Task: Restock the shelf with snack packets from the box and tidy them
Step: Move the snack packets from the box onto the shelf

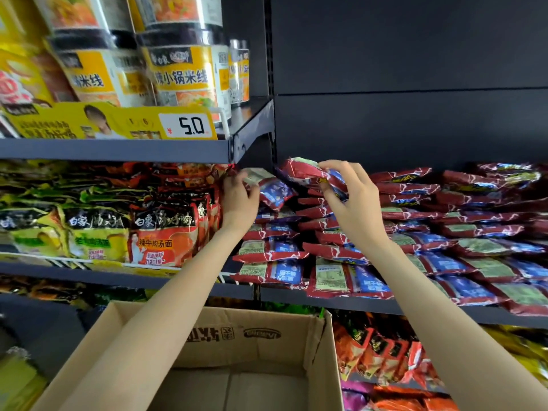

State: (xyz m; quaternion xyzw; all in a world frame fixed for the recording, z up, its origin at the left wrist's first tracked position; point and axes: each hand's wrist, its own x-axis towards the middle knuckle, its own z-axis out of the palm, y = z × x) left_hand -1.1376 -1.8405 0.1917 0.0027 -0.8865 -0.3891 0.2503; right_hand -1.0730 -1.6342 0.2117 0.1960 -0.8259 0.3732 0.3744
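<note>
Red and blue snack packets (341, 277) lie in stacked rows on the middle shelf (370, 305). My left hand (238, 200) grips one red and blue packet (271, 188) at the top left of the pile. My right hand (353, 200) pinches another packet (302, 170) and holds it above the stack, just right of the shelf upright. The open cardboard box (252, 345) sits below my arms, and the part of its floor that shows is bare.
Instant noodle bags (163, 226) fill the shelf to the left. Noodle tubs (181, 72) stand on the upper shelf behind a yellow 5.0 price tag (189, 126). Orange and red packets (382, 351) lie on the lower shelf. A dark back panel (415, 69) rises above the packets.
</note>
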